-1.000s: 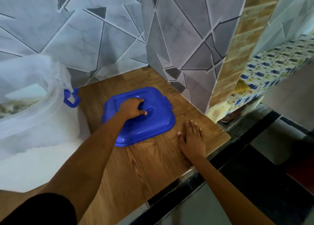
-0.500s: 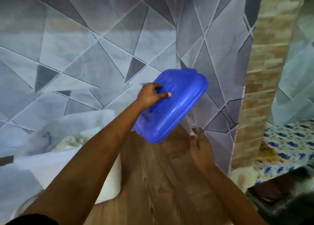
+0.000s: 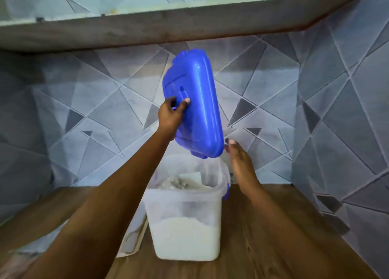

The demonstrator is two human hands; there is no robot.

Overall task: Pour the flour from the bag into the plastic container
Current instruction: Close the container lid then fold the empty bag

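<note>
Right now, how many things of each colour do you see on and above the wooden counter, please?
Blue: 1, the lid held in the left hand
Translucent white: 1, the plastic container with flour
White: 1, something flat beside the container, too blurred to name
Total: 3

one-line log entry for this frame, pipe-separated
left hand: grips blue lid, tilted above container | right hand: open beside lid | plastic container: uncovered, part-filled with flour

Grey geometric wall tiles (image 3: 84,114) (triangles cut by thin pale lines) wrap a corner alcove; a shelf (image 3: 168,23) runs overhead, above a brown wood-grain counter (image 3: 284,236).
</note>
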